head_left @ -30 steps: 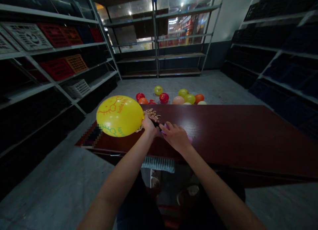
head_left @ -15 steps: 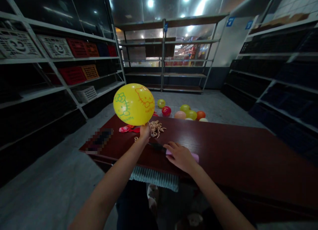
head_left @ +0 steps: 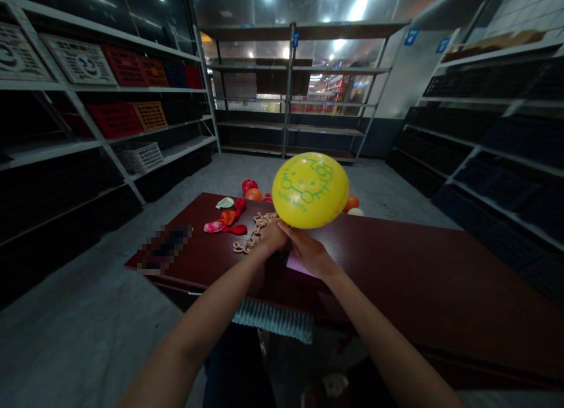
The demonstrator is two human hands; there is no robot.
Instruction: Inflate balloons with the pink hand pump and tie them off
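Note:
An inflated yellow balloon [head_left: 311, 190] with a green cartoon cat print stands above the table, neck end down. My left hand [head_left: 275, 236] is closed at the neck. My right hand [head_left: 311, 254] meets it there, thumb and fingers pinched at the balloon's base; the neck itself is hidden by the hands. Under my right hand lies a pink tube-shaped object [head_left: 302, 265], partly covered. Beside my left hand is a heap of beige curled strings or bands [head_left: 253, 237]. Farther left lie limp balloons, among them a red one [head_left: 238, 229] and an orange one [head_left: 228, 218].
The dark red table [head_left: 396, 261] extends right. A blurred-out flat item [head_left: 165, 249] lies on its left end. Inflated balloons, including a red one [head_left: 249, 186] and an orange one [head_left: 351, 203], rest on the floor beyond. Shelves with crates [head_left: 126, 67] stand left; more racks stand behind and right.
The yellow balloon has moved right and turned, its green print now facing me. My right hand has left the pink object and joined my left at the balloon's neck.

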